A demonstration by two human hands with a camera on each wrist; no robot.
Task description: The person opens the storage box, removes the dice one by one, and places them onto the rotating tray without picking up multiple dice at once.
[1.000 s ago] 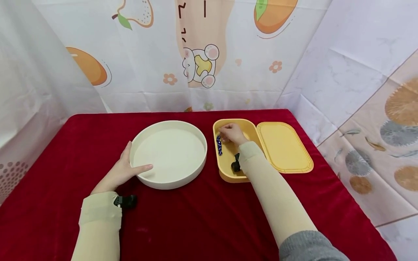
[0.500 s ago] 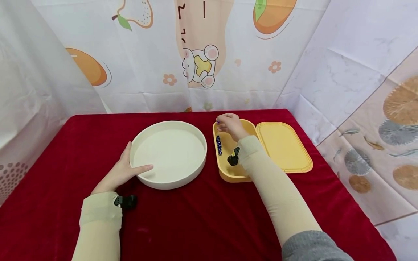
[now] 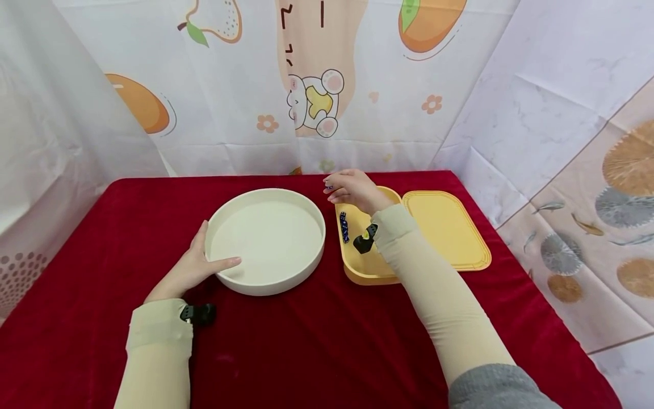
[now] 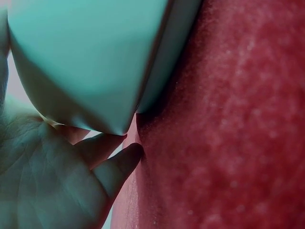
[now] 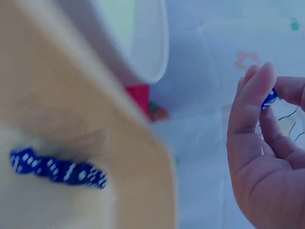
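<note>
A round white tray (image 3: 265,238) lies on the left part of the table. My left hand (image 3: 186,271) grips its near left side, thumb over the rim and fingers along the outer wall; in the left wrist view the fingers (image 4: 116,167) reach behind and under the wall. My right hand (image 3: 356,192) is raised above the far left edge of a yellow box (image 3: 370,279), pinching a blue die (image 5: 269,99) with white dots between thumb and fingertips. Several more blue dice (image 5: 57,168) stand in a row inside the box along its left wall.
To the right of the box lies its flat yellow lid (image 3: 447,233). A red cloth (image 3: 286,346) covers the table, and printed curtains (image 3: 214,113) hang along the back and sides.
My right hand has lifted a blue die out of the box and moved up and left over its rim. The left hand and the round tray have stayed in place.
</note>
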